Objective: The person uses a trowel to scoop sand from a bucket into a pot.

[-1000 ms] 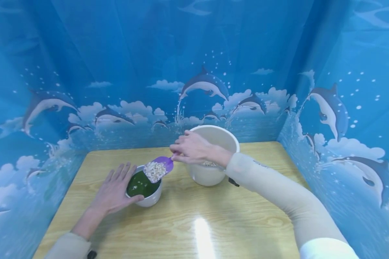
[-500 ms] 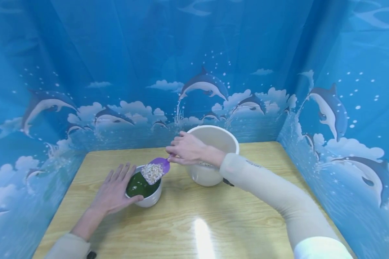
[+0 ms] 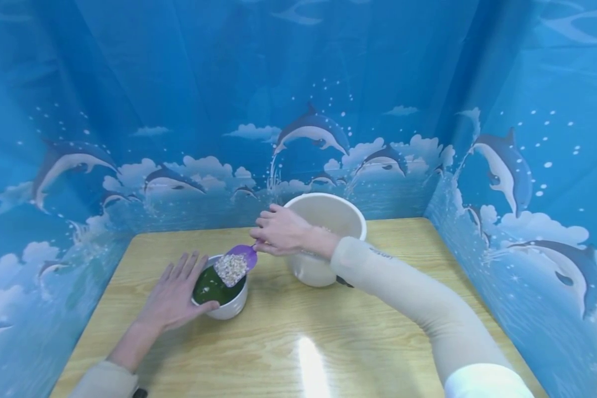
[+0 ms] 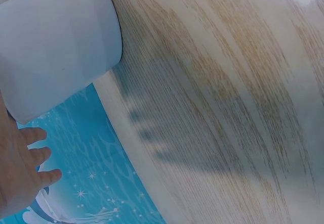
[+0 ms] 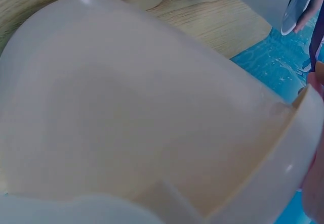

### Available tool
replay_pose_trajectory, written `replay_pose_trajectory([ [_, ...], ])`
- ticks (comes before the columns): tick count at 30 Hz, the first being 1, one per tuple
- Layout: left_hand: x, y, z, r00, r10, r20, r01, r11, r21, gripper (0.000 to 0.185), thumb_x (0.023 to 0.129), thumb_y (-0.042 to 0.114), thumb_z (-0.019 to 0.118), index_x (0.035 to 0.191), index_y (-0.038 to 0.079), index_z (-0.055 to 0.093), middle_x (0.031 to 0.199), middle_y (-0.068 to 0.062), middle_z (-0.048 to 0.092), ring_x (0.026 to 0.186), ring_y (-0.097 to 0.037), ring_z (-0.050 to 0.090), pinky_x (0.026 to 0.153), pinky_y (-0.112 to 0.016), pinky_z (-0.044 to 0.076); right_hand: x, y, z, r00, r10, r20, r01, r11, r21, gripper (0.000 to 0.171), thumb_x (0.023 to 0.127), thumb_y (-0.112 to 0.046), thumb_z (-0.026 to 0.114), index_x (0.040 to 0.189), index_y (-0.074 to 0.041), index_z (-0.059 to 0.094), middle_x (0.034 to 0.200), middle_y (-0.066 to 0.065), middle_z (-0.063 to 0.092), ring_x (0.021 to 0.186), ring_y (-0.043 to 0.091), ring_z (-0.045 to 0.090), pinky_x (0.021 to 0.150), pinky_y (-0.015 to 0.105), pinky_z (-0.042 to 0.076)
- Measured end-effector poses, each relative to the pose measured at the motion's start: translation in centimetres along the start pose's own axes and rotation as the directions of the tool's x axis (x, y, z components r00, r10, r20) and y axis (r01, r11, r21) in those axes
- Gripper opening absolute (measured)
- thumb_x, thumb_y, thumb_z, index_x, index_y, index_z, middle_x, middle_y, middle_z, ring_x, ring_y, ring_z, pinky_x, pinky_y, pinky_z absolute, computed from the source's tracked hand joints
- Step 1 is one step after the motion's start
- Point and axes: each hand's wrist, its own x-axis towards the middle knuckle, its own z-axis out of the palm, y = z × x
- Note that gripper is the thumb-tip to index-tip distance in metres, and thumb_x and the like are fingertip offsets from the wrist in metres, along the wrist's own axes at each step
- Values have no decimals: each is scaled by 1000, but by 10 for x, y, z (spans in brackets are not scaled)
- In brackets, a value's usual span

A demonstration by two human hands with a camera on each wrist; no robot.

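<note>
My left hand (image 3: 174,296) rests against a small white ribbed bowl (image 3: 231,310), fingers straight along its far-left rim and thumb at the near rim. Dark green shows inside the bowl, dotted with a few pale grains. With curled fingers, my right hand (image 3: 281,229) holds the handle of a purple scoop (image 3: 244,252). Pale, coarse grains (image 3: 231,269) heap in the scoop, whose front edge overlaps the bowl's opening. Below my right forearm stands a large cream bucket (image 3: 314,272) with more grains inside. That bucket's wall (image 5: 126,97) fills most of the right wrist view.
Everything stands on a wood-grain table (image 3: 278,342). A blue dolphin-print curtain (image 3: 219,99) encloses the table's back and sides. The bucket is to the right of the bowl, with a strip of table between them. A bright reflection lies near the front.
My right hand has moved slightly left and a little down, carrying the loaded scoop farther over the bowl. The left hand and the bowl stay in place.
</note>
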Motion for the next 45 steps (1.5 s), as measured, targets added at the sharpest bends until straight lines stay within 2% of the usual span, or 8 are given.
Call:
replay_pose_trajectory([
  [7,0,-1,2,1000,2,-1,-2,1000,3,119,84,77,67,167,5,23,170,-32,26,157,-55,26,129,-71,21,2,-2,0,999,-23,-31,22,999,-42,36,110,-55,44,115,-27,66,102,-6,69,95,14,62,89,32,48],
  [21,-1,0,1,1000,10,-11,-10,1000,10,119,84,77,68,166,3,25,170,-32,27,156,-55,27,128,-72,23,12,-1,-7,998,-56,-27,52,993,-108,38,110,-55,43,116,-28,68,102,-5,67,92,15,61,85,31,48],
  [36,-4,0,0,1000,17,-10,-17,1000,23,118,84,77,68,165,2,28,169,-32,28,156,-56,27,128,-72,24,22,-5,-10,997,-75,2,75,989,-131,39,110,-54,42,123,-28,68,110,-4,69,100,15,63,89,31,50],
  [45,-1,1,-1,1000,16,-13,-16,1000,27,118,84,78,67,166,3,27,169,-32,28,156,-55,28,128,-71,25,28,-8,-12,997,-81,13,82,985,-150,38,110,-54,42,120,-29,68,113,-5,69,104,14,64,94,33,51],
])
